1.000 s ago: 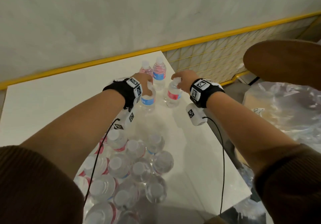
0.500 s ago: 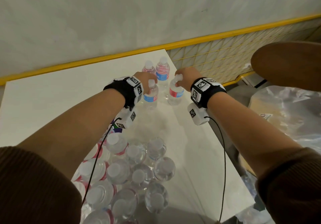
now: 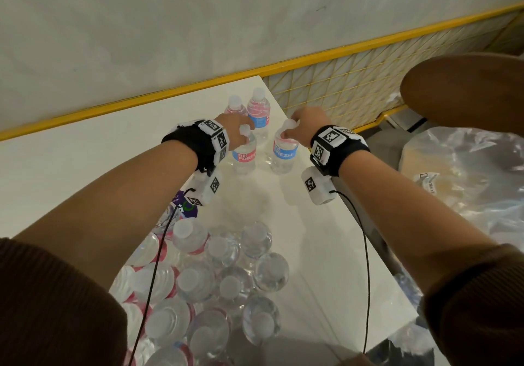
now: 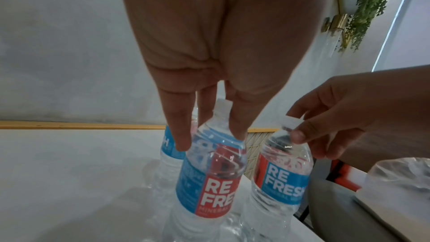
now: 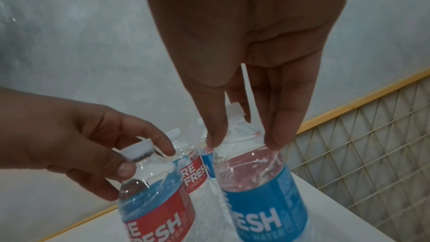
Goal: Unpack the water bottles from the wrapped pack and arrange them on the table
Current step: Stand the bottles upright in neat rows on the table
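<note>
Two clear water bottles with red and blue labels stand side by side near the far right corner of the white table (image 3: 85,167). My left hand (image 3: 243,134) (image 4: 210,141) grips the left bottle (image 3: 243,158) (image 4: 209,176) by the neck, just under its white cap. My right hand (image 3: 286,131) (image 5: 243,143) pinches the right bottle (image 3: 285,154) (image 5: 260,187) the same way. Two more bottles (image 3: 258,110) stand just behind them. The opened pack (image 3: 212,275) with several bottles lies near me, partly under my left arm.
The table's right edge (image 3: 354,204) runs close to the right bottle. Beyond it are a yellow wire mesh panel (image 3: 354,82), crumpled clear plastic (image 3: 467,181) and a brown round seat (image 3: 467,87). A grey wall with a yellow rail backs the table.
Both hands carried their bottles a little farther toward the far corner. The bottles now stand close in front of the two rear ones, with both hands still on the necks.
</note>
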`<state>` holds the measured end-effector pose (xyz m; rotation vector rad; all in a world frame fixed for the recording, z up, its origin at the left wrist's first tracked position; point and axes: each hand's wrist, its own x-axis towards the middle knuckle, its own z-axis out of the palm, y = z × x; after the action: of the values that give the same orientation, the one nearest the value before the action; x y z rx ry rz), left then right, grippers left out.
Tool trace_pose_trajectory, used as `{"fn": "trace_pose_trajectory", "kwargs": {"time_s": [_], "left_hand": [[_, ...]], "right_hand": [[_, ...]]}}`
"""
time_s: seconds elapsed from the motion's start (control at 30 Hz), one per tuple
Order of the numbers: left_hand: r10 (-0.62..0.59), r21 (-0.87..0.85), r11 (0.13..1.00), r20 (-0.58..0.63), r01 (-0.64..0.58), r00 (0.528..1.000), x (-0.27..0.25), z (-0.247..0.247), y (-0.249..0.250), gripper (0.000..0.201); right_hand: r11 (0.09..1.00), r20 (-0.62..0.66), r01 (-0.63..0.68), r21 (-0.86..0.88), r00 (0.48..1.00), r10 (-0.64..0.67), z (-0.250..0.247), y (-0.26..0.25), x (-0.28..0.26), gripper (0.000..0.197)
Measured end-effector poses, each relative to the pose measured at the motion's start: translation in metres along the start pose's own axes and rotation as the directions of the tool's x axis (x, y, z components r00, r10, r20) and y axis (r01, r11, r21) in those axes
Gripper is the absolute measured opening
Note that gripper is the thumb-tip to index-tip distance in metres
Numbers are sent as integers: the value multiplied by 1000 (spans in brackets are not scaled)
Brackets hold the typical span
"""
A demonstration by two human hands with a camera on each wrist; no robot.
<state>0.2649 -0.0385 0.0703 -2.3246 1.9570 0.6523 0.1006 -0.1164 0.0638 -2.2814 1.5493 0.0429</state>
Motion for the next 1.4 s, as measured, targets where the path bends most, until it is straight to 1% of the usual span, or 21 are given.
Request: {"fn": "trace_pose_trajectory", "kwargs": {"time_s": [0.07,0.13,0.17,0.2,0.27,0.33,0.4,0.5,0.57,0.67,0.7,0.77,0.83,0.93,1.03,1.1,1.17,1.23,1.27,1.37,1.4], "left_hand": [[-12,-35,999,-26,11,1000,1,-1,-2,47],[-61,-62,996,-85,56,994,5,-2,-6,57],[-79,-68,995,-97,72,992,7,-3,-7,58],[-80,-81,994,-92,73,993,9,-5,-8,54],[-37,-96,995,-76,29,996,14,-8,-7,43],[7,-66,998,-70,-12,998,18,-11,-5,36],[30,-21,999,-86,-32,996,20,-12,-5,35],[49,-65,996,-80,-54,996,24,-9,-8,36],[61,-74,995,-97,-69,993,25,-6,-9,37],[55,-16,998,-134,-58,989,27,-5,-9,43],[54,-7,998,-139,-56,989,28,-6,-8,40],[58,-1,998,-134,-58,989,28,-9,-5,32],[82,1,997,-116,-82,990,28,-9,-1,31],[102,-74,991,-119,-111,988,32,-6,2,33],[74,-139,986,-106,-89,992,41,-3,10,33],[59,-126,989,-112,-73,992,46,-2,19,43],[43,-34,998,-144,-48,989,50,0,25,57],[41,-5,999,-157,-42,987,52,1,27,64],[67,-11,998,-130,-69,989,51,0,27,64],[174,17,985,25,-174,984,48,-13,25,55],[176,34,984,34,-177,984,46,-16,25,50]], "right_hand": [[999,7,-4,51,1000,4,1,2,-1,49],[996,17,15,94,1000,-16,2,4,-2,50],[995,16,25,94,1000,-27,2,4,-2,49],[996,12,27,86,1000,-28,2,4,-2,47],[997,7,5,75,1000,-5,3,3,-2,48],[997,4,-19,69,1000,18,4,1,-3,47],[996,-6,-26,83,1000,27,6,-1,-3,45],[995,-31,-24,99,999,27,8,-3,-4,43],[995,-19,-23,97,1000,25,9,-3,-4,44],[993,3,13,115,1000,-13,10,0,-6,50],[993,8,32,112,999,-33,10,1,-6,49],[996,22,60,73,998,-62,8,1,-6,42],[996,51,89,-19,995,-88,5,1,-5,35],[979,85,133,-153,989,-121,3,3,-8,29],[972,95,146,-185,987,-130,5,7,-10,25],[977,89,134,-168,989,-120,5,9,-13,27],[984,76,110,-141,992,-100,5,12,-16,30],[989,66,89,-120,994,-82,4,16,-19,31],[989,66,85,-117,995,-78,3,17,-19,30],[986,75,95,-137,994,-85,1,17,-20,28],[985,77,97,-144,993,-87,1,16,-20,29]]}}
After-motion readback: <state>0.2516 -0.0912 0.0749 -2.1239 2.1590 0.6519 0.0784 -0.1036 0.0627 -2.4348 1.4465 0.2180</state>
